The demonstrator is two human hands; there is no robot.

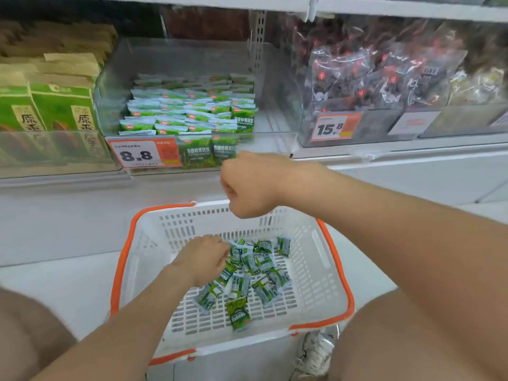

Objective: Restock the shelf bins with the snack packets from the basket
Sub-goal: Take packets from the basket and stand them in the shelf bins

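Note:
Several green snack packets [255, 273] lie loose in a white basket with an orange rim [324, 259] on the floor. My left hand [202, 259] reaches down into the basket, its fingers curled into the left side of the pile. My right hand [247, 184] hangs above the basket's far edge, just in front of the clear shelf bin [115, 86]. Its back faces me and its fingers are hidden. The bin holds rows of the same green packets [189, 111] on its left side, and its right side is bare.
An orange price tag reading 8.8 [144, 155] is on the bin's front. Green cartons [55, 105] stand in the bin to the left, and dark bagged snacks [384, 72] fill the bin to the right. My knees flank the basket, and a white shoe [316, 353] is beside it.

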